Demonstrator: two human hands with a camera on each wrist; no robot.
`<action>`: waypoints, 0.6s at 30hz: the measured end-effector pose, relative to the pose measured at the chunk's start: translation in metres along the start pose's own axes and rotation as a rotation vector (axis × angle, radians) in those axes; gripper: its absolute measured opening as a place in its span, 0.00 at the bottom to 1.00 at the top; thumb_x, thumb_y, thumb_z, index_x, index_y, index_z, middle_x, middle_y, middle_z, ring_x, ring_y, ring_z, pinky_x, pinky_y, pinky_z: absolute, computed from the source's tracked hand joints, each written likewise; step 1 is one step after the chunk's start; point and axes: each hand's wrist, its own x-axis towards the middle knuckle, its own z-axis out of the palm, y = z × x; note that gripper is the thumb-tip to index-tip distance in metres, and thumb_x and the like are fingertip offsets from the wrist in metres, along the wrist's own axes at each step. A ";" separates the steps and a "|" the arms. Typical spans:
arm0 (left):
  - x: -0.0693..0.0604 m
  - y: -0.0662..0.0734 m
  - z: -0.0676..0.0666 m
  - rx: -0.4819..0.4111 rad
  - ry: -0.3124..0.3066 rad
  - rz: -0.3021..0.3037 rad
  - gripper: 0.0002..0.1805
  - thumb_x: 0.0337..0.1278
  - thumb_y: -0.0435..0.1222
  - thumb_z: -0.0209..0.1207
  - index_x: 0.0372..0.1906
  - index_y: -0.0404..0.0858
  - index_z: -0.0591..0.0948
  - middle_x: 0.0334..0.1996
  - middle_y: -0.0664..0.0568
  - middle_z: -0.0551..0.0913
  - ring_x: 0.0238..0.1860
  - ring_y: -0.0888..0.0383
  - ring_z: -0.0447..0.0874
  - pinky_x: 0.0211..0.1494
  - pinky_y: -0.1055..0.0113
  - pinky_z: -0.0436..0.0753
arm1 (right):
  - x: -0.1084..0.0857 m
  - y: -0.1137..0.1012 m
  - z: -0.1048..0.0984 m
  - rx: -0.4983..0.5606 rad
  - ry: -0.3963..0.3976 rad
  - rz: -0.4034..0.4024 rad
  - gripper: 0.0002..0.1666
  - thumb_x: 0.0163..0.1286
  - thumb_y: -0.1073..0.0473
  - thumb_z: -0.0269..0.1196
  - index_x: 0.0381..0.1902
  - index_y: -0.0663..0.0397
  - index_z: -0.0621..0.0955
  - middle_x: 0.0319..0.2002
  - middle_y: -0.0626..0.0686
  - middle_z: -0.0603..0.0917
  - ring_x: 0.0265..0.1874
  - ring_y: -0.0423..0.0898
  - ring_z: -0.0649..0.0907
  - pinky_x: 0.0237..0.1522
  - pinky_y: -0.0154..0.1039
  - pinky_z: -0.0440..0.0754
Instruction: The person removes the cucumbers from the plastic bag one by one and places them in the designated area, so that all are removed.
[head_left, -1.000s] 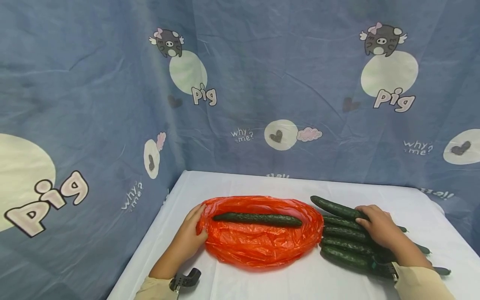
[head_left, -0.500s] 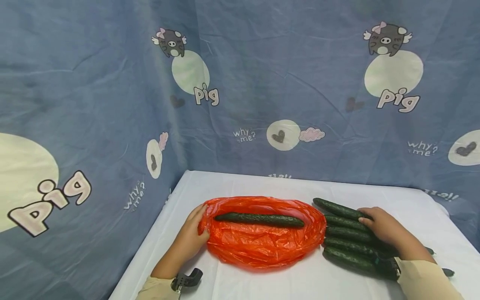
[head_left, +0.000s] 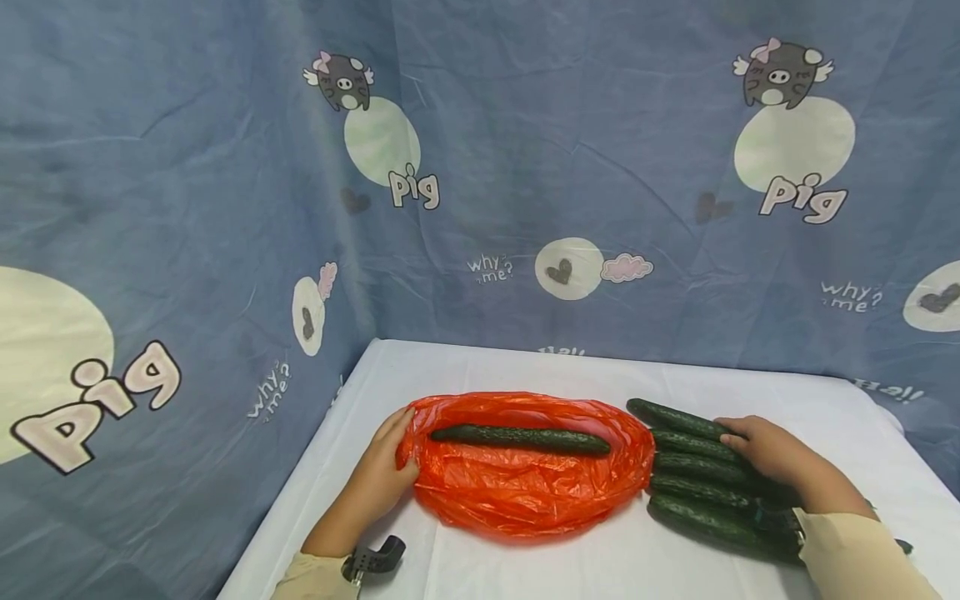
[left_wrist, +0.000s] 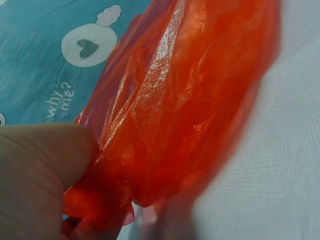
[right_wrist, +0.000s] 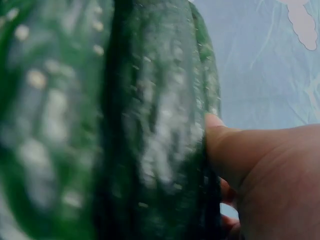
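An opened red plastic bag (head_left: 517,492) lies mid-table, its mouth spread wide, with one dark green cucumber (head_left: 521,438) inside. My left hand (head_left: 382,471) pinches the bag's left rim; the left wrist view shows the thumb (left_wrist: 65,150) pressed on the gathered film. To the bag's right, several cucumbers (head_left: 705,496) lie side by side, nearly touching it. Over the farthest cucumber (head_left: 671,417) of that row, my right hand (head_left: 772,454) grips with thumb and fingers. In the right wrist view the fingertips are mostly hidden behind the cucumbers. My right forearm covers part of the row.
A white cloth covers the table (head_left: 585,567). Behind it and on the left hangs a blue printed curtain (head_left: 465,333). A black strap mount (head_left: 378,557) sticks out from my left wrist.
My right hand has lowered the farthest cucumber slightly, towards the row, and shifted a little right and nearer. My left hand and the bag hold their place; the head view has turned slightly.
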 end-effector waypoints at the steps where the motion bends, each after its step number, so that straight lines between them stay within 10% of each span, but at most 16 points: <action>1: 0.000 0.000 0.000 0.002 0.001 0.001 0.46 0.55 0.24 0.62 0.82 0.35 0.61 0.80 0.42 0.62 0.80 0.39 0.61 0.79 0.44 0.63 | 0.001 0.000 -0.001 0.000 -0.012 0.002 0.34 0.80 0.52 0.57 0.72 0.73 0.71 0.65 0.79 0.74 0.64 0.80 0.72 0.60 0.74 0.73; 7: 0.001 0.001 0.000 0.004 0.004 0.011 0.46 0.55 0.24 0.62 0.81 0.34 0.61 0.80 0.42 0.62 0.80 0.39 0.61 0.79 0.45 0.63 | 0.000 0.003 -0.001 -0.002 -0.021 0.015 0.34 0.82 0.52 0.55 0.74 0.72 0.69 0.67 0.79 0.73 0.65 0.81 0.71 0.61 0.75 0.72; 18: -0.001 0.001 0.000 -0.003 -0.001 0.004 0.46 0.55 0.24 0.61 0.81 0.33 0.61 0.80 0.42 0.61 0.80 0.39 0.60 0.79 0.45 0.63 | -0.001 -0.048 0.009 0.005 0.302 -0.064 0.28 0.79 0.54 0.60 0.67 0.70 0.76 0.60 0.75 0.79 0.61 0.74 0.77 0.57 0.72 0.76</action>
